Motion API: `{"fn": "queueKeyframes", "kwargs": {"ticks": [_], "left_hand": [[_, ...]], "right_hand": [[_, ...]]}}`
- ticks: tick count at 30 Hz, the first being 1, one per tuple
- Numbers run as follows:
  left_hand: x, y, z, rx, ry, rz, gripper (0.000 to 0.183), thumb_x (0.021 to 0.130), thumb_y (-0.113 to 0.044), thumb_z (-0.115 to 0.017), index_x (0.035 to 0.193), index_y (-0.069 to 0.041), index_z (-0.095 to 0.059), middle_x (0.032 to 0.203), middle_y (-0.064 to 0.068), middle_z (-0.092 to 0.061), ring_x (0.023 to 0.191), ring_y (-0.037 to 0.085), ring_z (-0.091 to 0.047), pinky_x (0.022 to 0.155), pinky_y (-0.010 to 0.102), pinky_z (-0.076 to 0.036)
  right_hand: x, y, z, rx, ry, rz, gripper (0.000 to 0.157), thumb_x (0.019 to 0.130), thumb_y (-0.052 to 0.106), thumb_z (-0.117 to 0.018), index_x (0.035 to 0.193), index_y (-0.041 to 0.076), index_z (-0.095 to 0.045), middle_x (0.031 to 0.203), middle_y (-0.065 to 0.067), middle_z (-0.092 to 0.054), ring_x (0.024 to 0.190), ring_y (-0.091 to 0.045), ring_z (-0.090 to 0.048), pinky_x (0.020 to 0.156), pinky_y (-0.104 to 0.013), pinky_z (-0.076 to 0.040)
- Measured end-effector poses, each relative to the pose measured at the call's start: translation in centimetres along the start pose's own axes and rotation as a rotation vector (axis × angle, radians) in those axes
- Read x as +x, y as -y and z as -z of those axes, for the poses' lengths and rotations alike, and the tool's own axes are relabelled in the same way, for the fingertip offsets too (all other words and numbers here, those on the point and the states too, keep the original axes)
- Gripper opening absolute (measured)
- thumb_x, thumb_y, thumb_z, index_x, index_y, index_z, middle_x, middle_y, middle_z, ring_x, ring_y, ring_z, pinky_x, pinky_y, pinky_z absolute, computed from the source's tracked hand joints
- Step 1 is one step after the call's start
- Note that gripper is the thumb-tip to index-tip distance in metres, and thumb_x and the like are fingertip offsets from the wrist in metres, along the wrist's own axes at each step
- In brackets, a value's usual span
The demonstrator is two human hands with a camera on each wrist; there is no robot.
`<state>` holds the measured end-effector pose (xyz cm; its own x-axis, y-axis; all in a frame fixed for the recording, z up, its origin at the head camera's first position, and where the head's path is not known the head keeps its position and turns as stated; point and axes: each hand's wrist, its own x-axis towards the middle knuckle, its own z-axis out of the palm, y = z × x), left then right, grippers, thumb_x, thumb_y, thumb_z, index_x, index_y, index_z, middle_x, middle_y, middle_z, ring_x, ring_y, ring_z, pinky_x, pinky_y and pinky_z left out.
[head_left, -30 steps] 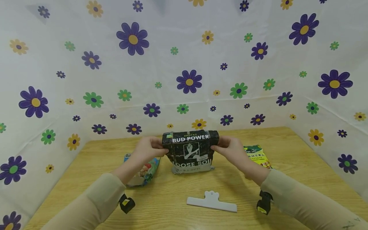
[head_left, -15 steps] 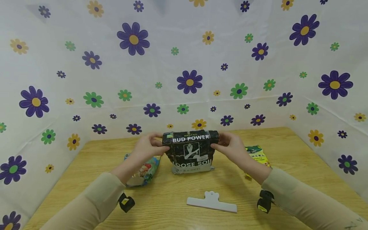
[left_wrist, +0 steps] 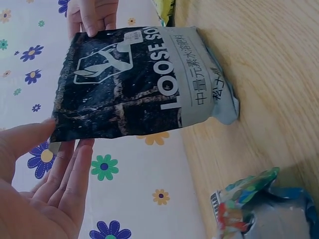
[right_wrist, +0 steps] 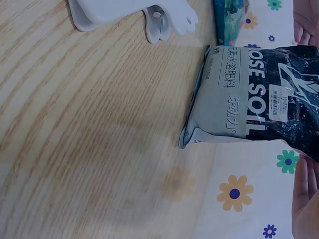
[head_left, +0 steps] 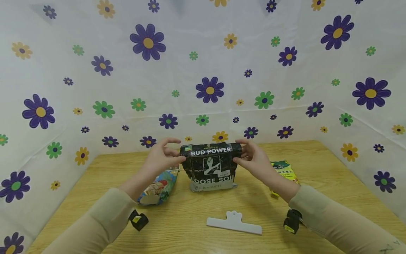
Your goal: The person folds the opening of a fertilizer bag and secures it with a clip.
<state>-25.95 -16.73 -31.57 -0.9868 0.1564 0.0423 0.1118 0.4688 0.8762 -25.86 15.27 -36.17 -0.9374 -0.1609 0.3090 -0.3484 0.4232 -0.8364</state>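
There stood one soil bag (head_left: 210,174), upright on one table (head_left: 177,222); the left hand (head_left: 158,157) pinched its left upper corner, the right hand (head_left: 257,160) its right, thumbs in front! One blue bag (head_left: 160,188) flanked it left, one yellow bag (head_left: 283,171) right; one clip (head_left: 234,223) lay nearer.

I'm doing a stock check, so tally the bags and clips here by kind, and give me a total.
Bags: 3 (black bag, blue bag, yellow bag)
Clips: 1 (white clip)
Total: 4
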Motion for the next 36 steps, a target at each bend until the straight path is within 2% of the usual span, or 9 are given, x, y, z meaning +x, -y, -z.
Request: {"fn": "queueKeyframes", "kwargs": {"ticks": [4,11,18,27,32,36], "left_hand": [[-0.04,-0.24,0.19,-0.012,-0.004,-0.011,0.062,0.097,-0.011,-0.079,0.152,-0.009,-0.052,0.115,0.021,-0.077,0.089,0.021,-0.077,0.085,0.038,-0.068],[-0.14,-0.52,0.39,-0.014,0.007,-0.021,0.056,0.097,-0.013,-0.079,0.148,-0.011,-0.057,0.127,0.024,-0.073,0.101,0.033,-0.077,0.082,0.036,-0.068],[-0.29,-0.55,0.30,0.003,0.030,-0.032,0.046,0.098,-0.012,-0.077,0.143,-0.011,-0.065,0.138,0.024,-0.068,0.114,0.035,-0.074,0.087,0.038,-0.068],[-0.30,-0.31,-0.06,0.024,0.011,0.011,0.045,0.099,-0.014,-0.077,0.144,-0.013,-0.068,0.142,0.018,-0.068,0.112,0.030,-0.075,0.098,0.045,-0.064],[-0.38,-0.33,-0.33,0.036,-0.024,-0.015,0.046,0.099,-0.014,-0.077,0.144,-0.015,-0.068,0.139,0.018,-0.068,0.124,0.033,-0.069,0.104,0.049,-0.061],[-0.30,-0.29,-0.50,0.024,-0.032,-0.038,0.049,0.097,-0.014,-0.079,0.145,-0.016,-0.067,0.136,0.017,-0.067,0.124,0.032,-0.066,0.104,0.047,-0.059]], "right_hand": [[0.08,-0.04,0.04,-0.024,0.004,0.017,0.059,0.097,0.003,-0.075,0.151,0.007,-0.051,0.114,-0.020,-0.072,0.097,-0.022,-0.068,0.088,-0.029,-0.059],[0.19,0.30,0.28,-0.035,0.021,0.095,0.063,0.098,0.002,-0.074,0.154,0.009,-0.046,0.119,-0.022,-0.072,0.104,-0.032,-0.070,0.100,-0.051,-0.061],[0.16,0.37,0.35,-0.038,0.019,0.150,0.054,0.099,0.004,-0.075,0.148,0.011,-0.054,0.124,-0.020,-0.074,0.110,-0.034,-0.070,0.101,-0.056,-0.060],[0.49,0.32,0.63,-0.001,0.000,0.159,0.034,0.098,0.003,-0.075,0.132,0.002,-0.069,0.128,-0.020,-0.070,0.106,-0.027,-0.066,0.096,-0.039,-0.062],[0.59,0.19,0.61,-0.002,-0.003,0.141,0.038,0.096,0.000,-0.077,0.133,0.001,-0.070,0.129,-0.021,-0.071,0.107,-0.031,-0.068,0.091,-0.030,-0.061],[0.61,0.23,0.56,-0.001,-0.006,0.137,0.040,0.095,-0.001,-0.077,0.134,0.001,-0.070,0.131,-0.022,-0.070,0.107,-0.034,-0.068,0.088,-0.025,-0.060]]}}
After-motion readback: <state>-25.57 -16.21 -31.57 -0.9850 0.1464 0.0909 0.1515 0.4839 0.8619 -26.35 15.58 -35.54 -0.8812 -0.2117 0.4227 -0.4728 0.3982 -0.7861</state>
